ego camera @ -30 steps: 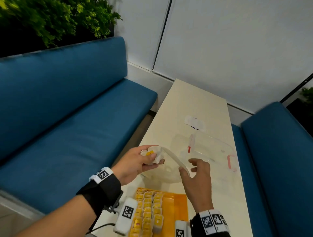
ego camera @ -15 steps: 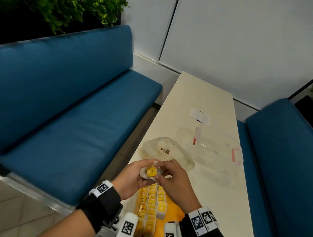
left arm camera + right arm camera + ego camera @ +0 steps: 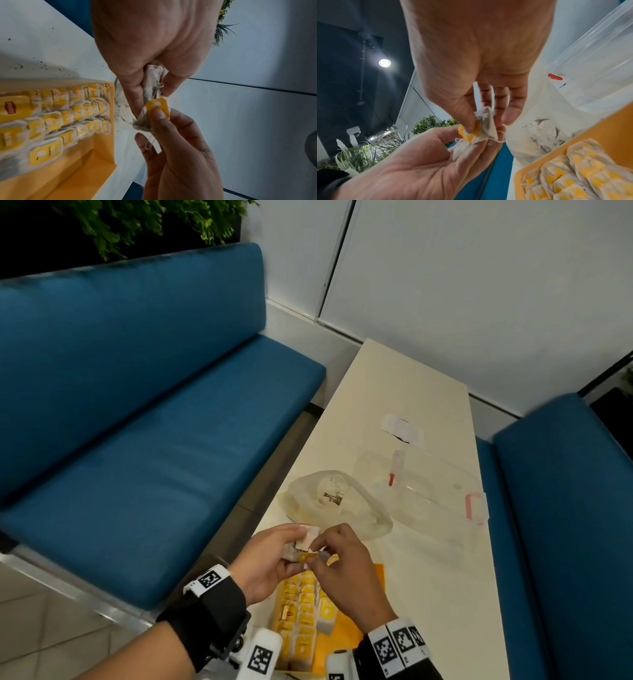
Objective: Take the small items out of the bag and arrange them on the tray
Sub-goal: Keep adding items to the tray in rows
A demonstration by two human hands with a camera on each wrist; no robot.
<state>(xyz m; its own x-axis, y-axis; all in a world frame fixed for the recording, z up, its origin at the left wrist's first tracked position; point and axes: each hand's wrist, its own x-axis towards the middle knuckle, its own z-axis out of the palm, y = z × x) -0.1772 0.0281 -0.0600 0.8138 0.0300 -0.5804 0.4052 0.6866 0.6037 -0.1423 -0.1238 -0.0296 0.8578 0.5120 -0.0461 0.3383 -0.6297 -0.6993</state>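
Observation:
My left hand [image 3: 294,542] grips a small bunch of white tea bags [image 3: 310,537] just above the far end of the orange tray [image 3: 375,580]. My right hand [image 3: 317,553] pinches the yellow tag [image 3: 306,557] of one of them between thumb and forefinger. In the left wrist view the tag [image 3: 157,105] sits under the right thumb, with the tea bag [image 3: 152,79] squeezed in the left fingers. The right wrist view shows the same pinch on the tag [image 3: 469,134]. Rows of tea bags [image 3: 301,607] fill the tray's left part. The clear bag [image 3: 342,505] lies beyond the hands.
A clear plastic box [image 3: 428,491] with pink latches stands right of the bag on the cream table [image 3: 428,577]. A white paper slip [image 3: 400,428] lies farther back. Blue benches flank the table on both sides. Tea dust specks dot the table [image 3: 42,65] beside the tray.
My right hand let go of the bag's rim and came to the tea bags in my left hand. Both hands moved back from the bag to above the tray.

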